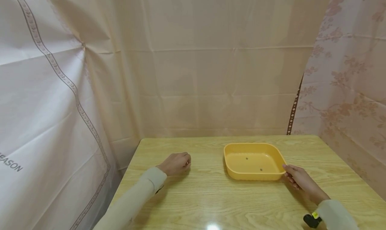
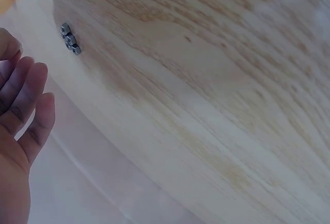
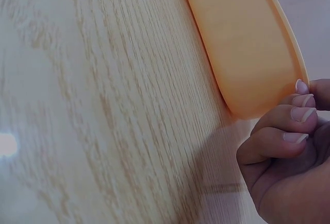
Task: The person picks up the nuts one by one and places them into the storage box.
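A yellow tray (image 1: 254, 177) with rounded corners stands on the wooden table, two small nuts (image 1: 247, 158) lying apart on its floor. At the tray's near right corner, my right hand (image 1: 303, 183) pinches the rim, thumb on top and fingers curled below. My left hand (image 1: 176, 163) hovers just over the table, left of the tray, its fingers bent. The left wrist view shows several metal hex nuts (image 2: 70, 39) bunched on the tabletop close to those fingertips; in the head view the hand hides them. Whether anything sits between the left thumb and finger is hidden.
The light wooden table (image 1: 199, 203) ends at a back edge in front of a hanging beige cloth (image 1: 211, 72). Patterned cloths hang at both sides. A black object with a yellow mark (image 1: 312, 220) is at my right cuff.
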A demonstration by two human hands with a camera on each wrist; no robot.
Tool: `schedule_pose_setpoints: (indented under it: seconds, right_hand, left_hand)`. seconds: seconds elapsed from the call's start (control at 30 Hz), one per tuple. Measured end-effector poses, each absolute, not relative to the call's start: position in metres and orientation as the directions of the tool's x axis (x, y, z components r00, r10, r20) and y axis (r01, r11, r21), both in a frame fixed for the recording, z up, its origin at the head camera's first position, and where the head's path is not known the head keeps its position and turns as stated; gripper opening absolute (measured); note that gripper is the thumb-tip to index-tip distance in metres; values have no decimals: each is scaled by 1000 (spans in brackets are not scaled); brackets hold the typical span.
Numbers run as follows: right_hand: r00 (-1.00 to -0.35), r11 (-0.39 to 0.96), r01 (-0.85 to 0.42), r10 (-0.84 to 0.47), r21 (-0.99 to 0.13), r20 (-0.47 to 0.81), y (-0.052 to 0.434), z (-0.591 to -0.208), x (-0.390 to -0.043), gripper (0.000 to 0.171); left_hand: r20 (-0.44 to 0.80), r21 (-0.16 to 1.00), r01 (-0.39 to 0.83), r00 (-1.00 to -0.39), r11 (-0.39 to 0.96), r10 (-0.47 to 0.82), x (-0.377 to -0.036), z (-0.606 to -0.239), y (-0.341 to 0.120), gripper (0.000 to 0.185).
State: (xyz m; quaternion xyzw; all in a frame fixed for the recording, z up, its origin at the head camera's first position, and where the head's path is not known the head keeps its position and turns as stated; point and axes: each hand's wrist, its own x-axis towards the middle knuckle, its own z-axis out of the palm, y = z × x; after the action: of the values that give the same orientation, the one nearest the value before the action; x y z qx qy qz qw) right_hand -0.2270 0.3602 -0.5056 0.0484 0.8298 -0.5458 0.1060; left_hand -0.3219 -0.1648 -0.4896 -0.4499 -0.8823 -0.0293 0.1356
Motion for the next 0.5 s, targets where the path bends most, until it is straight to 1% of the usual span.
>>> schedule_pose_setpoints:
  seconds: [0.2, 0.5]
  right_hand:
    - [-974, 407, 192, -32, -893, -224, 360, -505, -227, 50]
    - [-971, 388, 209, -25, -898, -237, 360, -505, -227, 50]
  left_hand:
    - [243, -61, 800, -567, 596, 787, -323, -486, -158, 5]
    - [242, -80, 803, -559, 591, 793, -320, -481, -147, 4]
